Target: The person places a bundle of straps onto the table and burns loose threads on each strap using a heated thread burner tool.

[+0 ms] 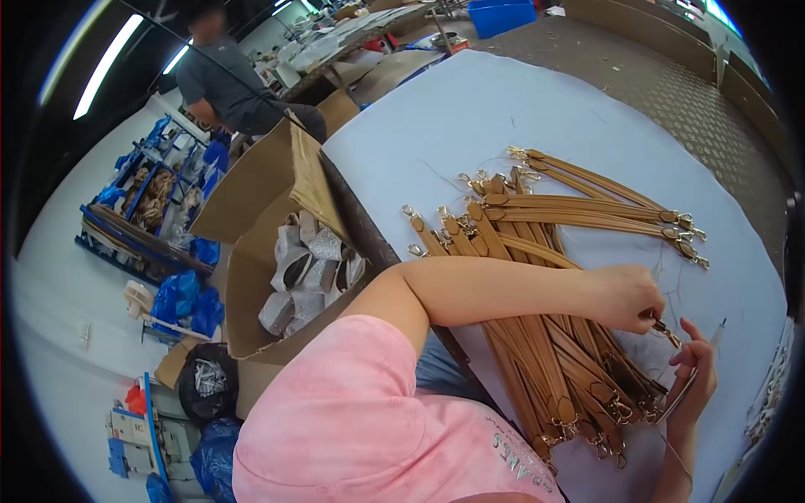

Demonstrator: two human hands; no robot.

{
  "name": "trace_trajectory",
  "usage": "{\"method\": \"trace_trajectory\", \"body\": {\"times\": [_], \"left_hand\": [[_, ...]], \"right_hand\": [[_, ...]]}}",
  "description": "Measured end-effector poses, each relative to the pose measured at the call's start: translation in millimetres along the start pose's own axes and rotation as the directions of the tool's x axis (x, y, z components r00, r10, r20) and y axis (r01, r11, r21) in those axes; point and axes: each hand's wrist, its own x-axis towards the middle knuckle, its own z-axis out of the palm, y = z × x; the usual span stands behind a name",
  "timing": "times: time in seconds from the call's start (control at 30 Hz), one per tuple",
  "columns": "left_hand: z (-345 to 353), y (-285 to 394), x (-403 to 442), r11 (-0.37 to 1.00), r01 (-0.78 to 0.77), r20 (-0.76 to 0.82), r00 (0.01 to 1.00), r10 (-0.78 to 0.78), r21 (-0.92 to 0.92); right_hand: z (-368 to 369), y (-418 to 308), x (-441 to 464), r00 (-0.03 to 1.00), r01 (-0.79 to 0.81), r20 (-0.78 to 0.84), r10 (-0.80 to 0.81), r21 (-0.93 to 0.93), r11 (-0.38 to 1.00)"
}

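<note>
My left hand (627, 298) reaches across a pile of tan straps (549, 360) and is closed on the end of one, whose gold-coloured swivel clasp (668, 334) sticks out toward my other hand. Close by on the right, my right hand (698, 369) has bent fingers around a thin white pen-like tool (718, 334) with a dark pointed tip. A thin cord runs along that wrist. The pile's straps have gold clasps at both ends. Several separate straps (595, 211) lie at the far side of the pile.
A white-covered table (470, 109) holds the straps and loose threads. To the left stands an open cardboard box (251, 289) with silvery-grey pieces (306, 260). Beyond it are a blue rack (159, 197) and another person (226, 84). A blue bin (501, 17) sits at the back.
</note>
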Motion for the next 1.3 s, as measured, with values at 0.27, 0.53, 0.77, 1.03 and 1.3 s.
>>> {"method": "trace_trajectory", "body": {"times": [0.27, 0.53, 0.77, 1.03, 1.3], "left_hand": [[1.7, 0.9, 0.4, 0.995, -0.088, -0.060, 0.994, 0.090, 0.048], [9.9, 6.5, 0.2, 0.982, -0.162, -0.029, 0.986, 0.166, 0.093], [8.8, 3.0, -1.1, 0.983, -0.175, -0.089, 0.980, 0.179, 0.049], [6.6, -3.8, -0.3, 0.997, -0.060, -0.083, 0.995, 0.056, -0.047], [4.2, 5.0, -1.2, 0.997, -0.081, 0.023, 0.996, 0.081, 0.004]], "right_hand": [[4.3, -22.8, 13.7, 0.992, 0.082, -0.094, -0.088, -0.068, 0.994], [1.6, -13.8, 8.9, 0.982, 0.189, 0.070, -0.176, -0.326, 0.926], [-2.1, -16.4, 8.2, 0.966, 0.257, 0.130, -0.223, -0.409, 0.876], [-8.3, -30.8, 14.3, 0.976, 0.212, 0.132, -0.172, -0.413, 0.886], [2.3, -19.8, 13.5, 0.977, -0.057, 0.212, 0.015, 0.193, 0.979]]}}
